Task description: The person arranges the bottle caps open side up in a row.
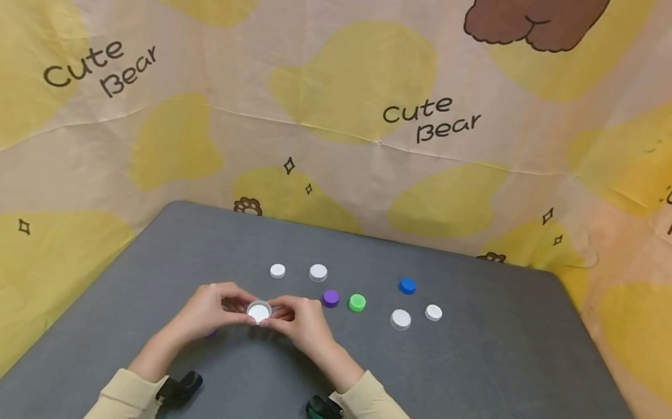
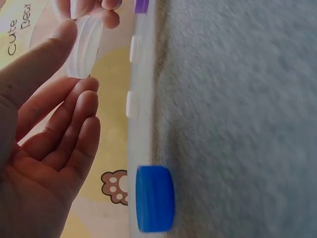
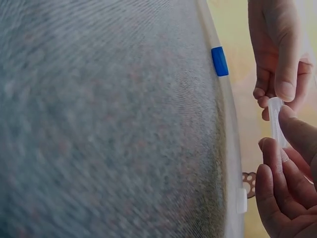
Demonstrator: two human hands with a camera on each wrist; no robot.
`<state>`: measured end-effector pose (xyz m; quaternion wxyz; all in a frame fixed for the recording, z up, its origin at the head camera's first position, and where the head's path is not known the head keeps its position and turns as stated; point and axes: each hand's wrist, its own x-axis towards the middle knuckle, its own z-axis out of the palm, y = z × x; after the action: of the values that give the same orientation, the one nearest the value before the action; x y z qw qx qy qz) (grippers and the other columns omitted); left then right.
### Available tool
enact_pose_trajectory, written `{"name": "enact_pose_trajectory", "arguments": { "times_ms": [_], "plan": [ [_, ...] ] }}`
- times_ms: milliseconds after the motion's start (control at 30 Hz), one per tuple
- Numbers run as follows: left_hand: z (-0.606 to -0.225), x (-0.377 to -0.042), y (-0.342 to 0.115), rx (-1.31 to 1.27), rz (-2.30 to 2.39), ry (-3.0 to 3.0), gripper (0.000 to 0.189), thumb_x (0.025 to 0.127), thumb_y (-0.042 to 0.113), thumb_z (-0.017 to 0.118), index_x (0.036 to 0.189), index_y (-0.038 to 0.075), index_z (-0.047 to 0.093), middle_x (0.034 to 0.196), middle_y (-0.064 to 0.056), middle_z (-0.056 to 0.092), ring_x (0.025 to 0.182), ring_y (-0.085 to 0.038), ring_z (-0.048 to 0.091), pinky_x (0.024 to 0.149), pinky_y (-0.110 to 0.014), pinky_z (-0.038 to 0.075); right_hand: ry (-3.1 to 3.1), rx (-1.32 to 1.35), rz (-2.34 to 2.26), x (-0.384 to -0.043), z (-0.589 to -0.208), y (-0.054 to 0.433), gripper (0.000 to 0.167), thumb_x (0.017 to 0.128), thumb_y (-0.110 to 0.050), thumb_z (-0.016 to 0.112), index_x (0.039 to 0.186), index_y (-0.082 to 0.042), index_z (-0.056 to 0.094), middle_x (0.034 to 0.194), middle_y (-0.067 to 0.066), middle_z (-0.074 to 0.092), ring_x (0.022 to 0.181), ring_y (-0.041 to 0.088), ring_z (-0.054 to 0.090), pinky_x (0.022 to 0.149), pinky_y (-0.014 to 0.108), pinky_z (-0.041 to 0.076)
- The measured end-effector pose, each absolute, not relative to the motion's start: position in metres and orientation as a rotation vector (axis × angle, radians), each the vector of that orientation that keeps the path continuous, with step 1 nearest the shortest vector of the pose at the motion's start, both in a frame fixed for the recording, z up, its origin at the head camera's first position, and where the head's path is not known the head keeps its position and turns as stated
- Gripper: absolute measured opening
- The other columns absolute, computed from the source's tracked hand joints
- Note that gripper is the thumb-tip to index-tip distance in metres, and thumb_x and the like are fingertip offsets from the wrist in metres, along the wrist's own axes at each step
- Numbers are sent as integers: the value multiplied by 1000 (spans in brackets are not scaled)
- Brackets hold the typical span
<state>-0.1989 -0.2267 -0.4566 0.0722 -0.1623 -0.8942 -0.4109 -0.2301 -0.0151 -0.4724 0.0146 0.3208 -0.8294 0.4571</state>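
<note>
Both hands pinch a round, translucent white bottle cap [image 1: 259, 311] from opposite sides, held above the table. My left hand [image 1: 211, 311] has its thumb and fingers on the cap's left edge. From the right, my right hand [image 1: 304, 326] grips the other edge, thumb toward me. In the left wrist view the cap [image 2: 86, 47] is edge-on between thumb and fingers of both hands, ribbing on its side. The right wrist view also shows the cap [image 3: 276, 121] edge-on. A bit of something purple [image 1: 212, 333] peeks out beneath the left hand, mostly hidden.
On the grey table [image 1: 510, 402], beyond the hands, lie a purple cap [image 1: 331, 298], a green cap [image 1: 357, 303], a blue cap [image 1: 408, 286] and several white caps [image 1: 400, 320]. Another blue cap [image 2: 155, 198] is close in the left wrist view. A printed cloth [image 1: 345, 77] hangs behind.
</note>
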Motion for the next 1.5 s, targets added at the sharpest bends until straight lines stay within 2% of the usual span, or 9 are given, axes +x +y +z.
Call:
{"name": "enact_pose_trajectory", "arguments": {
  "times_ms": [233,400,700,1167,1500],
  "plan": [
    [-459,-195,-231,-488,-1256,-2737,35,69,30,83,99,14,73,85,4,70,73,-6,64,65,-22,51,-2594,1035,1369,-228,-474,-20,27,76,-24,80,98,-9,73,76,1,73,65,0,64,57,11,47],
    [-460,-194,-233,-526,-1211,-2762,33,70,28,83,97,11,73,86,2,71,75,-9,65,66,-22,51,-2657,1028,1326,-226,-476,-23,28,76,-24,80,98,-9,73,76,0,73,63,-4,62,56,10,45],
    [-463,-193,-234,-600,-1137,-2814,29,70,27,83,94,14,74,86,5,71,78,-10,65,70,-25,50,-2727,1054,1293,-224,-477,-26,25,75,-23,81,93,-9,72,73,-1,72,58,-9,56,53,11,43],
    [-466,-194,-238,-672,-1080,-2865,30,72,21,83,98,10,73,90,1,70,80,-11,65,70,-23,50,-2743,1118,1177,-224,-478,-28,26,74,-26,81,90,-8,72,69,-5,71,58,-12,52,56,8,41],
    [-470,-196,-243,-697,-1090,-2876,32,71,23,83,100,12,73,89,4,69,81,-9,65,71,-24,51,-2762,1123,1158,-222,-477,-31,24,73,-23,82,89,-7,72,70,-4,71,59,-10,53,56,8,41]
  ]
}}
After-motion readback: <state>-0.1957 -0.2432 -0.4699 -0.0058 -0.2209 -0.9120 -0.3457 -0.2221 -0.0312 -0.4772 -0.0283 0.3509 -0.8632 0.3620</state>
